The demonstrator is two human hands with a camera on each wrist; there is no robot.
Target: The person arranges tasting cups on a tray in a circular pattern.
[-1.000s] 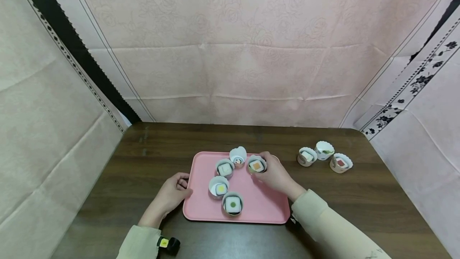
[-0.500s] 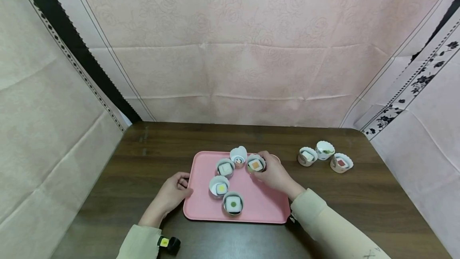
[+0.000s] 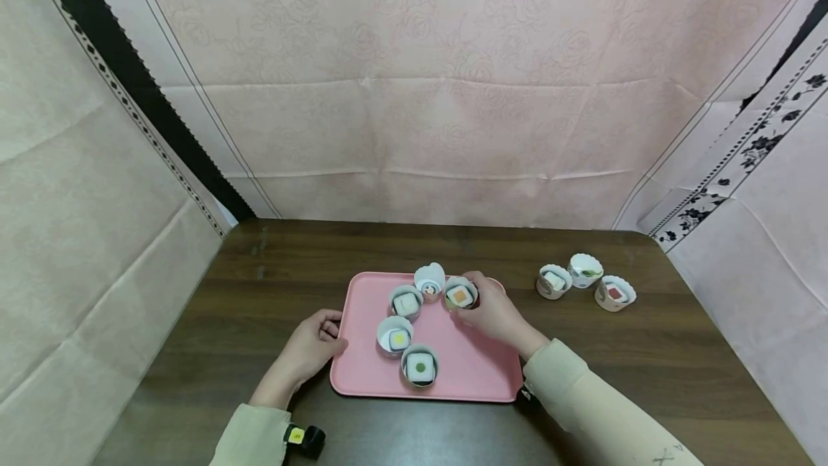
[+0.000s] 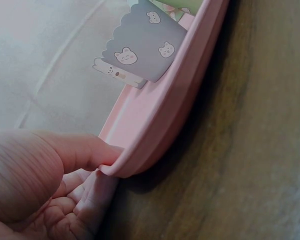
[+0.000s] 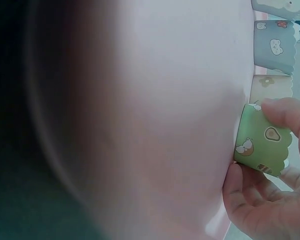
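A pink tray [image 3: 479, 374] lies on the table in front of me. My left hand [image 3: 309, 347] pinches its left rim, thumb [image 4: 85, 152] over the edge and fingers beneath. At the tray's far right, my right hand [image 3: 497, 313] grips a green paper baking cup [image 5: 262, 137] between thumb and fingers, its base right at the tray surface. Inside that cup sits a white square piece with an orange centre [image 3: 460, 297]. Several more cups stand on the tray, among them a grey one with bear faces [image 4: 145, 42] and a front one holding a green-dotted square [image 3: 420, 367].
Three filled paper cups stand on the brown table [image 3: 647, 380] at the right: one on the left [image 3: 553, 282], one behind [image 3: 584, 270] and one on the right [image 3: 614, 293]. A pale patterned cloth [image 3: 414, 128] hangs behind the table's far edge.
My right hand has shifted the green cup very slightly to the left on the tray. The left hand keeps its hold on the rim, and the other cups stand where they were.
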